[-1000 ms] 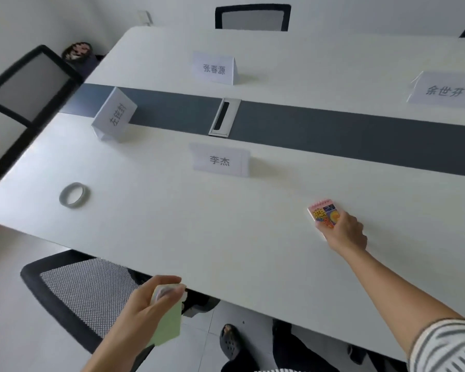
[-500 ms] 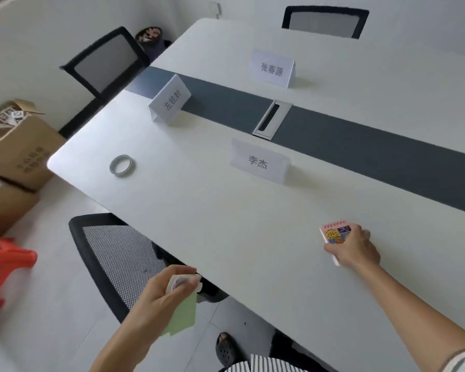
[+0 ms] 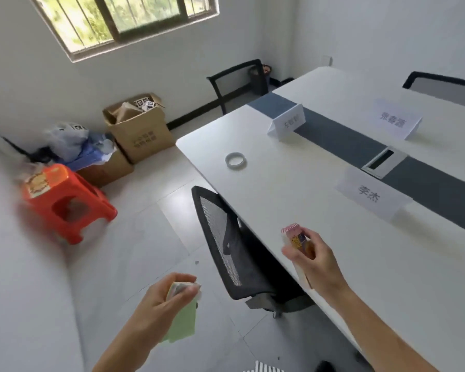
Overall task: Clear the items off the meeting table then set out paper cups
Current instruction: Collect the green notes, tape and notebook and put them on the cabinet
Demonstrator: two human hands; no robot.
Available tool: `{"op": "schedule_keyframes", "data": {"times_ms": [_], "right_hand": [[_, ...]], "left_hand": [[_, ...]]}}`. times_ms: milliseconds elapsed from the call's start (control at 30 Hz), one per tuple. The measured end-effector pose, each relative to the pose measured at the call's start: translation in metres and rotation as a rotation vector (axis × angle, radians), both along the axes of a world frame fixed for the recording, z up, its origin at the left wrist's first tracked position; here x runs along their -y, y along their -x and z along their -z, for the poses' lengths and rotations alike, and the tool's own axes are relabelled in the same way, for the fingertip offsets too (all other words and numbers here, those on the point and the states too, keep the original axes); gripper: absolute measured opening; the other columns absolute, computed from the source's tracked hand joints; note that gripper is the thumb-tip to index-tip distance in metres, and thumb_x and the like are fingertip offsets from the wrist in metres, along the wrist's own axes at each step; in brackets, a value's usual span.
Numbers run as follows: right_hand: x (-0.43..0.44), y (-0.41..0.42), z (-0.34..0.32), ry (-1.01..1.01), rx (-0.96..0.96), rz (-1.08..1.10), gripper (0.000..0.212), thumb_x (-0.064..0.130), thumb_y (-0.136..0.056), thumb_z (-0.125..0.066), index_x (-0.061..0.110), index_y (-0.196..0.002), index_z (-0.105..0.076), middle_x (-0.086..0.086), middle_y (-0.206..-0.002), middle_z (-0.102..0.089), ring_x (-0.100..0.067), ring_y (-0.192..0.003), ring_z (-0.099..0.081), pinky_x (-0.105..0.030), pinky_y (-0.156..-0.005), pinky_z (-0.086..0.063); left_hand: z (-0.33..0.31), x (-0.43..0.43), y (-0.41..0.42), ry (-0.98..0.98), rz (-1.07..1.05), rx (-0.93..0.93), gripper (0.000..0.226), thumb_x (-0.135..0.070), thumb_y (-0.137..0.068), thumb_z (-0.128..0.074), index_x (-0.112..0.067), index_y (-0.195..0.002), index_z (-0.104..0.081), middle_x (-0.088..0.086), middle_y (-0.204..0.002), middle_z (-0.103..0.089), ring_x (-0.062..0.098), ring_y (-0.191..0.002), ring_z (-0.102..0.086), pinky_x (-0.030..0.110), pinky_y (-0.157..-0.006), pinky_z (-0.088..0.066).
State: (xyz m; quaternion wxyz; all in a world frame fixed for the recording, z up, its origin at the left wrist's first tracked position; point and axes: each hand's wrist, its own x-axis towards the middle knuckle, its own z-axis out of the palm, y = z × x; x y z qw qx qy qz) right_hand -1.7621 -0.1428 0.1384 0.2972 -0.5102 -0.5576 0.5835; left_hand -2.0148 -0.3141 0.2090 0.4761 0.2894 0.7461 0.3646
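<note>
My right hand (image 3: 316, 260) grips a small colourful spiral notepad (image 3: 297, 238), lifted just above the near edge of the white meeting table (image 3: 293, 183). My left hand (image 3: 163, 299) is off the table over the floor and holds green sticky notes (image 3: 184, 322) together with a small white wad. A roll of clear tape (image 3: 235, 160) lies near the table's left end. Three paper name cards stand on the table: one (image 3: 287, 124) at the dark centre strip, one (image 3: 395, 122) beyond it, one (image 3: 371, 196) nearer me.
A black mesh chair (image 3: 226, 245) is tucked at the table edge between my hands. An orange plastic stool (image 3: 65, 202) with an item on top stands on the floor at left. Cardboard boxes (image 3: 140, 130) and bags sit by the wall under the window. Another chair (image 3: 236, 81) stands at the table's end.
My right hand has lifted the notepad off the table and drawn it toward me. My view has swung left, bringing the stool, boxes and window into sight. The left hand keeps its hold.
</note>
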Motion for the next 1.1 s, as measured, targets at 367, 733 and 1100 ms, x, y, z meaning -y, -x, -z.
{"op": "schedule_keyframes", "data": {"times_ms": [367,733,1100], "right_hand": [[0.083,0.192,-0.034,0.076,-0.017,-0.312,0.081,0.061,-0.057,-0.068,0.047,-0.133,-0.046,-0.002,-0.096,-0.060,-0.004,-0.078,-0.063,-0.019,-0.069,-0.050],[-0.016,0.365,0.005,0.332,0.048,-0.278,0.028,0.018,-0.100,-0.044,0.016,-0.101,-0.073,-0.003,-0.073,-0.073,-0.011,-0.060,-0.066,-0.029,-0.056,-0.053],[-0.124,0.549,-0.048,0.230,-0.123,-0.495,0.013,0.014,-0.096,-0.056,0.018,-0.103,-0.066,0.003,-0.088,-0.077,-0.014,-0.078,-0.075,-0.021,-0.059,-0.056]], "left_hand": [[0.025,0.147,0.182,-0.006,-0.459,0.034,0.011,-0.018,-0.087,-0.069,-0.014,-0.096,-0.071,0.016,-0.087,-0.074,0.030,-0.074,-0.074,0.037,-0.060,-0.054],[0.048,0.075,0.306,0.038,-0.568,0.114,0.010,-0.024,-0.086,-0.070,-0.019,-0.095,-0.072,0.009,-0.091,-0.076,0.030,-0.079,-0.075,0.034,-0.059,-0.053],[0.019,-0.087,0.447,-0.141,-0.587,0.158,0.018,-0.022,-0.087,-0.067,-0.011,-0.101,-0.065,0.019,-0.095,-0.074,0.034,-0.081,-0.073,0.036,-0.057,-0.055]]}}
